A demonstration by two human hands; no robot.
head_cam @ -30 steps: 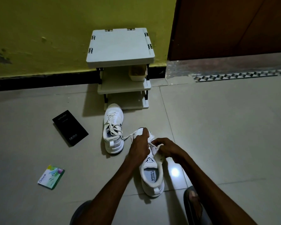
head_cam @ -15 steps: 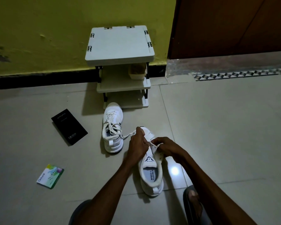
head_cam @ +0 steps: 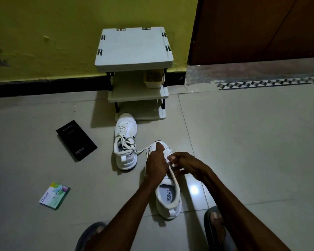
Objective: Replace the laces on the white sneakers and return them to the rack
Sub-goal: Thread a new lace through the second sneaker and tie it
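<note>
Head view. Clerk: legible marks?
Checker: One sneaker (head_cam: 168, 196) lies out in front of the rack (head_cam: 134, 46), heel nearest the camera; the insole reads "SPEED & FLEXIBLE". Black box (head_cam: 76, 140), left of rack: "vivo", "120W". Packet (head_cam: 54, 195), further out and left: "Odonil".
Clerk: Hands?
Checker: Left hand (head_cam: 156, 165) curls over that sneaker's forepart, hiding the eyelets. Right hand (head_cam: 188, 163) pinches the lace (head_cam: 170, 158) just beside it.
Clerk: Other stock?
Checker: Second sneaker (head_cam: 125, 142), laced, toe at rack's bottom shelf. Tub (head_cam: 153, 78) on middle shelf, right side. Door (head_cam: 261, 28) right of rack.
</note>
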